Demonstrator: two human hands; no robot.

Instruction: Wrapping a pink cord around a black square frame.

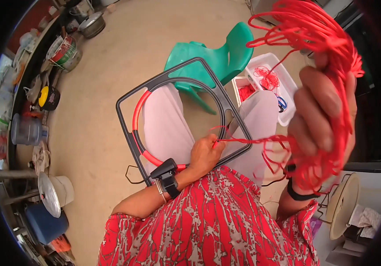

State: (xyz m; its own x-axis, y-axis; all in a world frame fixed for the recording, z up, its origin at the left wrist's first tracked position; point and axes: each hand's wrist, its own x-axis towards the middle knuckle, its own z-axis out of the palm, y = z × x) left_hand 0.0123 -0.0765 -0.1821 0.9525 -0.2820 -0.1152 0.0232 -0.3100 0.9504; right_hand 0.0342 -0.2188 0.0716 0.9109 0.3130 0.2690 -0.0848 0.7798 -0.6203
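Observation:
A black square frame (226,97) with a round opening lies across my lap. Red wrapping (137,114) covers much of the left and lower-left of its ring, while the right side is bare black. My left hand (206,153) is closed at the frame's lower right, pinching red cord (254,141) against or beside the ring. From there the strand stretches right to my raised right hand (316,108). Its fingers wrap round a large, loose bundle of red cord (305,26), with loops spilling above and below the fist. Motion blurs the lower loops.
A green plastic chair (183,57) stands in front of my knees. To its right, a white tub (265,62) holds loose red cord and a blue-handled item. Buckets (64,53), pots and a blue container (46,221) line the left; a round lid-like disc (345,206) is at right.

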